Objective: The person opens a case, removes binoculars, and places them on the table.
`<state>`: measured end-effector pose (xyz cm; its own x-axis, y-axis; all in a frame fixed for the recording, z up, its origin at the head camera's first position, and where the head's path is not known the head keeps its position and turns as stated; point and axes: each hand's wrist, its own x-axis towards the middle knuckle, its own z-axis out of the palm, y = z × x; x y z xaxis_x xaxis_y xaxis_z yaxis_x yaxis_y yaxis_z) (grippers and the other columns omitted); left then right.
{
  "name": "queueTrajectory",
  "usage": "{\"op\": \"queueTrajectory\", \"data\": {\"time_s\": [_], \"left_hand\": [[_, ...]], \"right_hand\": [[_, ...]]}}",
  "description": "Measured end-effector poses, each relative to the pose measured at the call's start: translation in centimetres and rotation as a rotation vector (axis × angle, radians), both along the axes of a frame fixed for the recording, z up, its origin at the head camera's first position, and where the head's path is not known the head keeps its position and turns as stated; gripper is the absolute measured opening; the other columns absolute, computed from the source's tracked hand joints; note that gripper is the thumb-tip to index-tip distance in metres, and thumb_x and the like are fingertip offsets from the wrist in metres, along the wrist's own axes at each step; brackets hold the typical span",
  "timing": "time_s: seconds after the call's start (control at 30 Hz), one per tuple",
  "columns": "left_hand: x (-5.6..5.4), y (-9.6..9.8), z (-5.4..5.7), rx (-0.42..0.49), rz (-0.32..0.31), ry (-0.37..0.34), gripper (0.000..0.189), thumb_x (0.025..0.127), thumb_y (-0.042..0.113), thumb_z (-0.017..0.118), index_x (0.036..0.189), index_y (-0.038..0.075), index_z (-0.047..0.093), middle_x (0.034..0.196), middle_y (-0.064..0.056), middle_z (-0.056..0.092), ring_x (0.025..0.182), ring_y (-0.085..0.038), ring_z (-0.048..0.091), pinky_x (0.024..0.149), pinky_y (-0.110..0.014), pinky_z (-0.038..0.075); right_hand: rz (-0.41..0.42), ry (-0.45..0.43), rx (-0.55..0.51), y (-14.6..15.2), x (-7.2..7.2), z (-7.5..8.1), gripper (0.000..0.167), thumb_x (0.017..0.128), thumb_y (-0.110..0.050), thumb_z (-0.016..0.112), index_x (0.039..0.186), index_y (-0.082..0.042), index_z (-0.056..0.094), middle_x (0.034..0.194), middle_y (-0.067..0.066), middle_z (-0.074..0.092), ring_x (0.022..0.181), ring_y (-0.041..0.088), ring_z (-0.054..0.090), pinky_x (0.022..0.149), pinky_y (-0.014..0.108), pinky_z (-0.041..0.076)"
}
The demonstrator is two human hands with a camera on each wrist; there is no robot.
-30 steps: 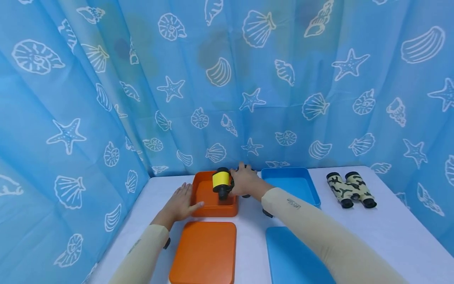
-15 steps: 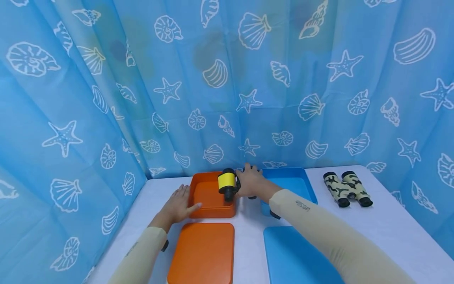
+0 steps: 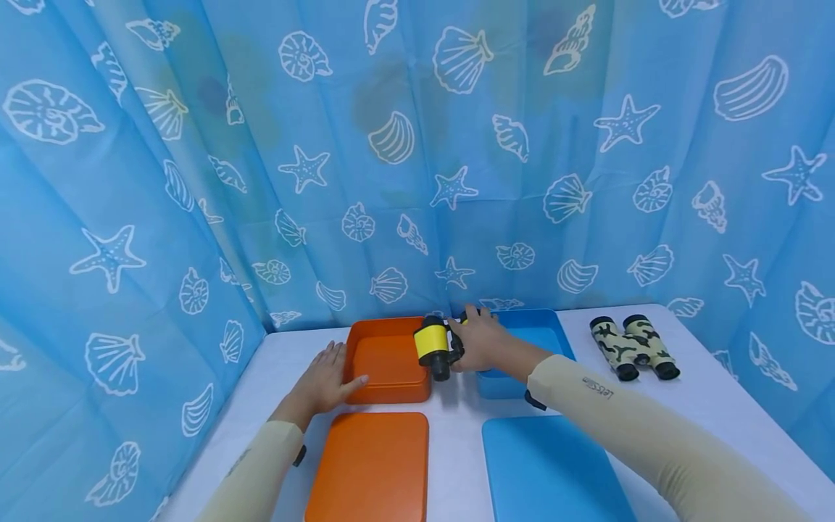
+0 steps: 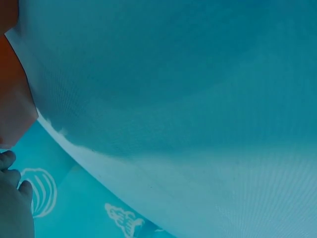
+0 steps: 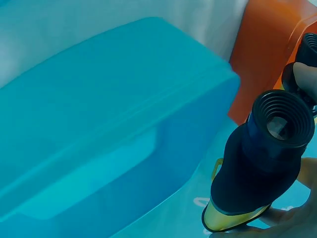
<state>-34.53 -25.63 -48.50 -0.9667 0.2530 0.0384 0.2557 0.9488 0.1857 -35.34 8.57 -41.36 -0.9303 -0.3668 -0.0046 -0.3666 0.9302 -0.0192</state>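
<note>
My right hand (image 3: 484,342) grips a pair of yellow and black binoculars (image 3: 431,341) by the middle and the right barrel. They hang over the gap between the orange box (image 3: 391,394) and the blue box (image 3: 499,387), one barrel overlapping the orange box's right edge. In the right wrist view, a black eyepiece of the binoculars (image 5: 267,153) points up beside the blue box's wall (image 5: 163,64). Straight fingers of my left hand (image 3: 322,380) lie along the orange box's left side, thumb at its front corner. The left wrist view catches only some fingertips (image 4: 12,173).
Camouflage binoculars (image 3: 633,348) lie on the white table (image 3: 711,420) at the right. An orange lid (image 3: 372,464) and a blue lid (image 3: 551,471) lie in front of their boxes. A blue shell-patterned curtain (image 3: 417,159) closes off the back and left.
My right hand has carried the yellow binoculars rightward, from over the orange box to the gap beside the blue box. My left hand stays at the orange box. The view shifts slightly.
</note>
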Motion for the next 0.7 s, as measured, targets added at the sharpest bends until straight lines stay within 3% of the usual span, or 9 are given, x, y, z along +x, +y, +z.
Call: {"op": "queueTrajectory", "data": {"time_s": [0.7], "left_hand": [[0.4, 0.0, 0.3, -0.008, -0.019, 0.008, 0.105, 0.085, 0.076, 0.045, 0.155, 0.003, 0.016, 0.159, -0.016, 0.021, 0.146, -0.038, 0.01, 0.115, -0.054, 0.012]], "right_hand": [[-0.004, 0.032, -0.015, 9.8, 4.6, -0.7, 0.101, 0.067, -0.068, 0.072, 0.149, -0.016, 0.043, 0.15, 0.028, 0.027, 0.134, 0.051, 0.028, 0.094, 0.068, 0.039]]}}
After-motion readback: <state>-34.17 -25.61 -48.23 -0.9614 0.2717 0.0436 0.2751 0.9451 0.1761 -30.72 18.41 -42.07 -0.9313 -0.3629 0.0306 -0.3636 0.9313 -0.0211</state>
